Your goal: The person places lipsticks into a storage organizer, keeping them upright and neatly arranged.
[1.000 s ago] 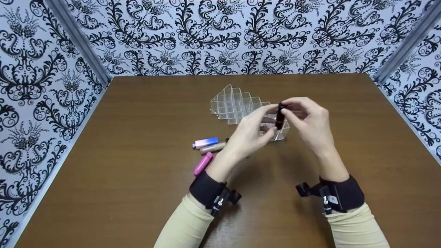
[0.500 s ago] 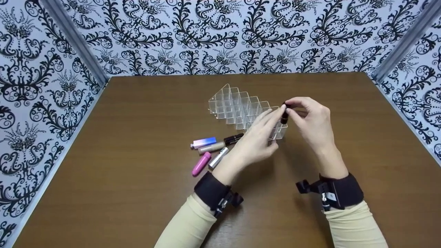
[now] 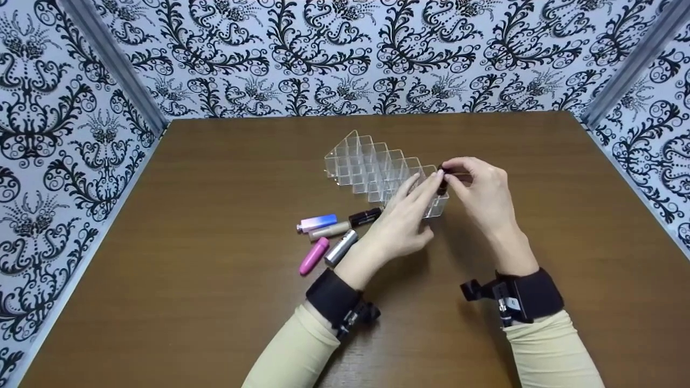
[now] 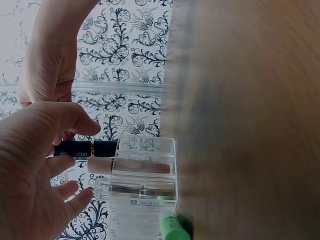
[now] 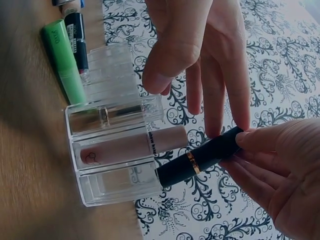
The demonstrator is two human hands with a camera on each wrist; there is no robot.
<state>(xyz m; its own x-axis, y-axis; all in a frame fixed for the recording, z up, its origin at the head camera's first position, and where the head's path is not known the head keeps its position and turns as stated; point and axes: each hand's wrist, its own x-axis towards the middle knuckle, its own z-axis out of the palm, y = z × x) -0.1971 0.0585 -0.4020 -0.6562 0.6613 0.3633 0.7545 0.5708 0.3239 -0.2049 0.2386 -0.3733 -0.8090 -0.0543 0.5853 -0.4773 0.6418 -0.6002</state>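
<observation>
My right hand (image 3: 485, 199) pinches the upper end of a black lipstick (image 5: 179, 169) with a gold band. The lipstick's lower end is at the mouth of an end compartment of the clear stepped organizer (image 3: 372, 167). My left hand (image 3: 396, 229) reaches over the organizer's near side with its fingers extended; one fingertip touches or nearly touches the lipstick's upper end. In the right wrist view, a pale pink lip gloss tube (image 5: 122, 148) stands in the neighbouring compartment, and another tube with a metallic band (image 5: 105, 116) fills the one beyond.
On the table left of my left hand lie a pink tube (image 3: 314, 257), a silver tube (image 3: 340, 248), a black tube (image 3: 365, 216), a beige tube (image 3: 330, 230) and a blue-and-pink tube (image 3: 317, 222). A green tube (image 5: 62, 60) lies beside the organizer. Patterned walls border the table.
The lipstick has moved from between both hands down to the organizer's right end. My left hand has let go of it and its fingers have straightened. The right hand has lowered slightly.
</observation>
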